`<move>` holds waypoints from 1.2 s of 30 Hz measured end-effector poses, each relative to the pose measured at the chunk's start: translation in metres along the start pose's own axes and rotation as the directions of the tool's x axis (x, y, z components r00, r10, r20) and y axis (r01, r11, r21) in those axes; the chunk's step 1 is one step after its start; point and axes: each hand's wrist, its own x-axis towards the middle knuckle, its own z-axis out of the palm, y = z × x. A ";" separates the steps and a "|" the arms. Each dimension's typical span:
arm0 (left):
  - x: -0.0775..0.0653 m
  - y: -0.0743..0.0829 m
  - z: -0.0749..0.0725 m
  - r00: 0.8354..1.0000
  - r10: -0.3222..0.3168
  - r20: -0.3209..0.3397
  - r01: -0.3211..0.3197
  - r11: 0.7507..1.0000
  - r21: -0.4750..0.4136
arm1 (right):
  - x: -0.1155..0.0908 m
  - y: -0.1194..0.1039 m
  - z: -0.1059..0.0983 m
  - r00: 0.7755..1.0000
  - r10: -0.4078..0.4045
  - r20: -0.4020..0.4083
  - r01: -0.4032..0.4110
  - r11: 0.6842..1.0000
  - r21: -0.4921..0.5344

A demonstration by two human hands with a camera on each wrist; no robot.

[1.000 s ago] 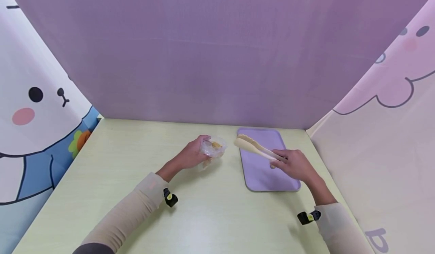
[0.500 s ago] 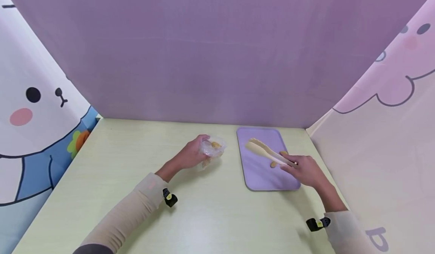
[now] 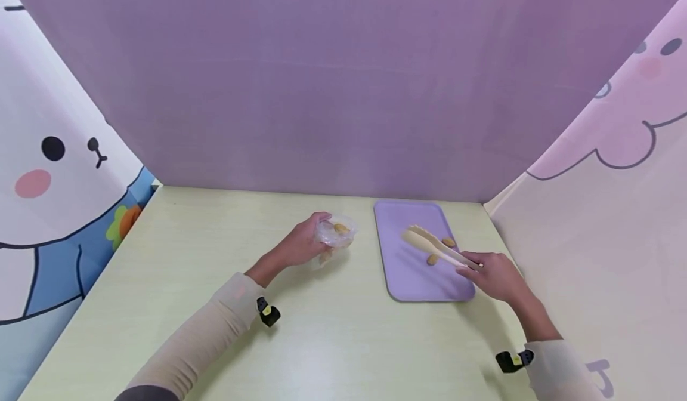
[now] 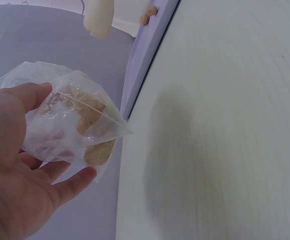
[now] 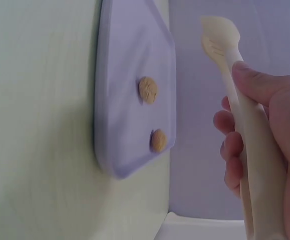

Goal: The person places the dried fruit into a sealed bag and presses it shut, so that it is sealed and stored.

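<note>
Here, the left hand [image 3: 302, 243] holds a clear bag [image 3: 327, 237]; toward three o'clock, the right hand [image 3: 496, 275] grips tongs [image 5: 255, 135] above a tray [image 3: 410, 281] bearing two brown pieces [image 5: 148, 90] (only the right wrist view shows its fingertips wrapped round).

Bright, even light puts pale glare and soft-edged shadows on the table [image 3: 316, 359].

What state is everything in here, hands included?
left hand: holding the plastic bag
plastic bag: tan lumps inside; whether sealed, unclear
right hand: gripping the tongs
tongs: raised above the tray, tips empty
tray: flat on the table
two tan pieces: lying apart on the tray
</note>
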 end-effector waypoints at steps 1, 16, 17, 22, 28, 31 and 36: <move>0.000 0.000 0.000 1.000 0.000 -0.001 0.000 1.000 0.001 | -0.001 0.002 0.000 1.000 0.008 0.005 -0.008 1.000 -0.002; -0.002 0.004 -0.002 1.000 -0.005 -0.007 0.005 1.000 0.014 | -0.012 0.033 -0.006 0.995 0.036 0.088 -0.031 0.998 -0.061; -0.002 0.005 -0.002 1.000 -0.005 -0.007 0.005 1.000 0.012 | -0.012 0.035 -0.007 0.995 0.038 0.097 -0.032 0.998 -0.059; -0.002 0.004 -0.002 1.000 -0.007 -0.004 0.007 1.000 0.003 | -0.015 0.043 -0.010 0.988 0.052 0.142 -0.046 0.998 -0.049; -0.001 0.003 -0.002 1.000 -0.003 -0.008 0.003 1.000 0.013 | -0.020 0.050 -0.014 0.983 0.069 0.171 -0.059 0.996 -0.063; -0.001 0.002 -0.002 1.000 -0.006 -0.010 0.006 1.000 0.012 | -0.021 0.052 -0.015 0.980 0.077 0.185 -0.067 0.996 -0.057; 0.000 0.001 -0.001 1.000 -0.011 -0.008 0.011 1.000 -0.004 | -0.023 0.053 -0.014 0.976 0.084 0.200 -0.076 0.996 -0.047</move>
